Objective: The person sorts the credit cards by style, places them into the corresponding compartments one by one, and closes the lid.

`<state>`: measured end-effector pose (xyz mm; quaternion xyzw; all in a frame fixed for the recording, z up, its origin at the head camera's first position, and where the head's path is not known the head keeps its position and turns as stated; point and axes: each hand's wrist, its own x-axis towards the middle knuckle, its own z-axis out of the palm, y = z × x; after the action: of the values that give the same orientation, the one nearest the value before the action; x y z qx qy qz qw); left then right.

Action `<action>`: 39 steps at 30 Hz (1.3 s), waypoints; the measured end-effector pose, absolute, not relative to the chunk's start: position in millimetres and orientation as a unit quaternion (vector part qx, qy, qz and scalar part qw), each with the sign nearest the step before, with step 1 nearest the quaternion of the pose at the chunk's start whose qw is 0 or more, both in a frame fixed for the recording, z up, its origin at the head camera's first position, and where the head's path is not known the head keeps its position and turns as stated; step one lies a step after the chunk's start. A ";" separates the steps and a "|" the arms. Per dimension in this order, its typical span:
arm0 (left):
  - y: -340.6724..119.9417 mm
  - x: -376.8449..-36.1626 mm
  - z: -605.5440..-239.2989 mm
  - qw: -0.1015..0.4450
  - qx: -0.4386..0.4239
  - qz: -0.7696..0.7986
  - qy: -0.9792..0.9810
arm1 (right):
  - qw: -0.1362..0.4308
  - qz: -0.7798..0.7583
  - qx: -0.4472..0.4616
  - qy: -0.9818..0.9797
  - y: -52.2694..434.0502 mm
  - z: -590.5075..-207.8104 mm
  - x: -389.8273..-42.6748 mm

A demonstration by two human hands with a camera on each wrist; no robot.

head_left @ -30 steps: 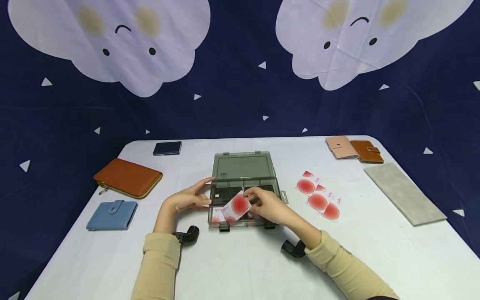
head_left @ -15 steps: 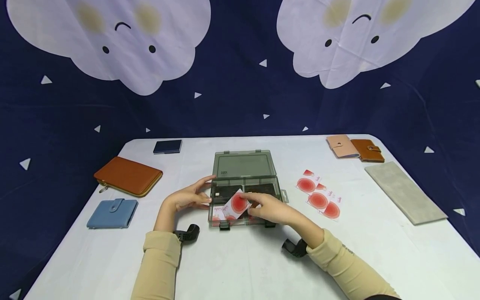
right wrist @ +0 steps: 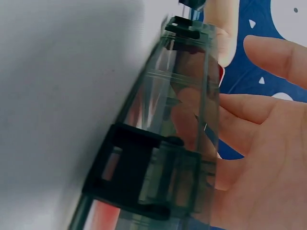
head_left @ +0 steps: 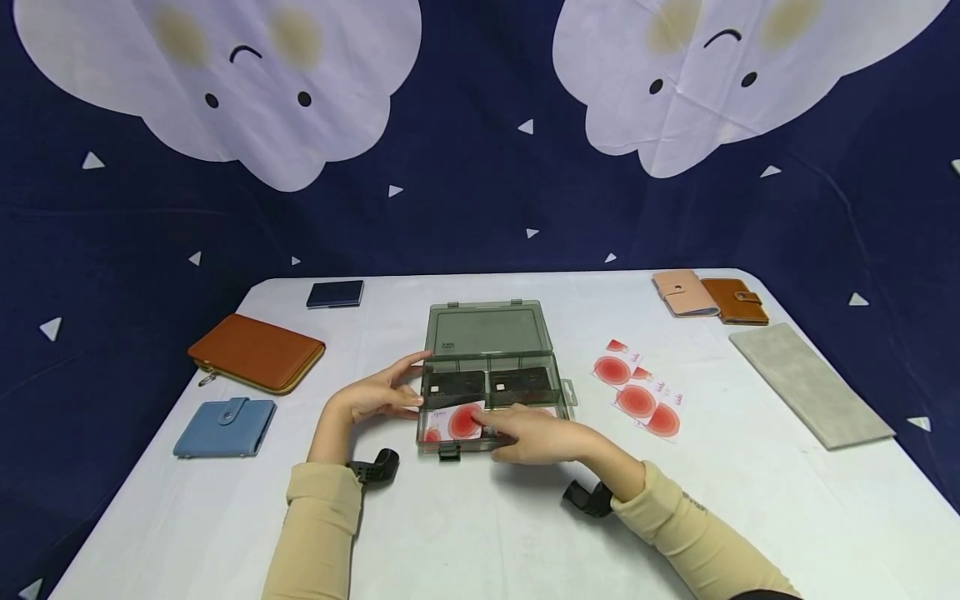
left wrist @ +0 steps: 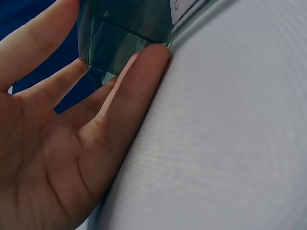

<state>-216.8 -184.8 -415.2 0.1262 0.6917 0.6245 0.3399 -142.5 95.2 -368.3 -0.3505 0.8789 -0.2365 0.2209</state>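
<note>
At the centre of the frame an open smoky plastic box [head_left: 489, 392] sat on the white desk [head_left: 480, 517]. The left hand [head_left: 375, 398], fingers straight and spread, pressed against the box's left wall, apparently to steady it. The right hand [head_left: 534, 433] reached over the front rim with extended fingers, pressing a red-circle card [head_left: 459, 421] flat into the front-left compartment. Whether other cards lay beneath it was hard to make out; the right palm hid the front-right compartment.
</note>
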 end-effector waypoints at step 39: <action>-184.4 -216.4 -414.9 0.339 0.122 0.617 0.700 | 0.135 -0.177 -0.051 0.974 240.8 -379.6 -219.9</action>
<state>-216.4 -184.4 -414.9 0.1220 0.6996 0.6170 0.3390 -219.9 240.8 -379.6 -0.0513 0.9736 -0.1768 0.1346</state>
